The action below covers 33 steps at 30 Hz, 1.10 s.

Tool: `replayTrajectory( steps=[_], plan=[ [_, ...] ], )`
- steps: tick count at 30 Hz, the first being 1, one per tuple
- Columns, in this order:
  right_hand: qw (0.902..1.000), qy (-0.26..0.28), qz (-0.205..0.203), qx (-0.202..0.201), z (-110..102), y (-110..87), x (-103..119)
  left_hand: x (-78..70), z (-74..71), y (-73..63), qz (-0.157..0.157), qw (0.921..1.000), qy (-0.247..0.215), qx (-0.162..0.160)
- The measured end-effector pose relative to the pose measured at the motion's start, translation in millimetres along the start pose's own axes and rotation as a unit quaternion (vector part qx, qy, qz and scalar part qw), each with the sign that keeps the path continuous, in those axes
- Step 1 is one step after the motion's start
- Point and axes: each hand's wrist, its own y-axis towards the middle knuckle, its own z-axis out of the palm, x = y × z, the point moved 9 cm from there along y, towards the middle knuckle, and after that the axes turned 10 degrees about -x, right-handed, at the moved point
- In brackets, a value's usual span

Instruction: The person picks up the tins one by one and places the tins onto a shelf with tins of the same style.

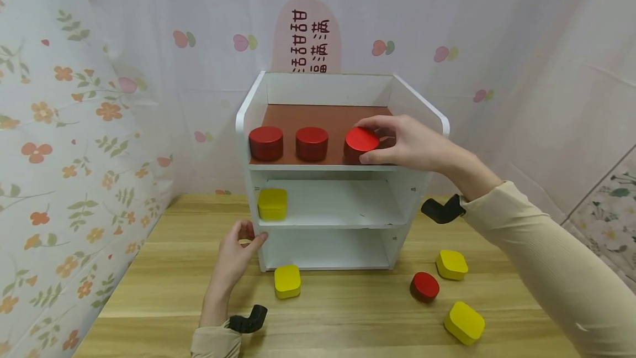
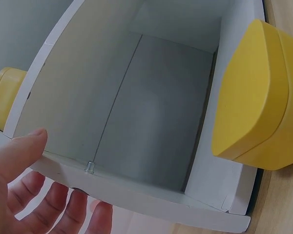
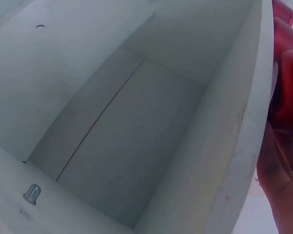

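On the top board of a small white shelf unit (image 1: 323, 167), my right hand (image 1: 412, 142) grips a red round tin (image 1: 361, 145), thumb at its front and fingers behind. The tin's lid tilts slightly. Two more red tins, one at the left (image 1: 266, 143) and one in the middle (image 1: 311, 144), stand on the same board. My left hand (image 1: 236, 253) holds the unit's left side panel. In the left wrist view the thumb (image 2: 31, 146) lies at the panel's front edge, the other fingers outside it. A yellow square tin (image 1: 272, 204) sits at the middle shelf's left end.
On the wooden table (image 1: 164, 286) a yellow tin (image 1: 287, 282) stands before the unit. To the right lie a red tin (image 1: 424, 287) and two yellow tins, one farther back (image 1: 451, 264) and one nearer (image 1: 464, 322). A patterned curtain (image 1: 199, 98) hangs behind.
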Motion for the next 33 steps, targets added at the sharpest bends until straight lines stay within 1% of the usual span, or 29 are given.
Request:
replayTrajectory(
  steps=[8,17,23,27,33],
  plan=[
    [0.9999,0.008,0.003,-0.007,2.3,8.3,2.3,-0.8,-3.3,-1.2,-0.002,1.0000,0.004,-0.005],
    [0.9995,-0.030,0.012,-0.004,8.3,9.7,0.0,1.1,-3.3,-2.2,-0.003,1.0000,0.002,-0.004],
    [0.9994,-0.024,0.023,-0.008,8.6,10.6,-4.1,1.0,-3.8,-0.7,-0.002,1.0000,0.003,-0.008],
    [0.9994,-0.016,0.029,-0.008,9.2,10.1,-6.1,1.3,-2.9,-0.2,-0.004,1.0000,0.005,-0.004],
    [0.9995,-0.020,0.024,-0.004,8.7,9.4,-7.3,2.2,-0.6,0.3,-0.005,1.0000,0.003,-0.001]
  ],
)
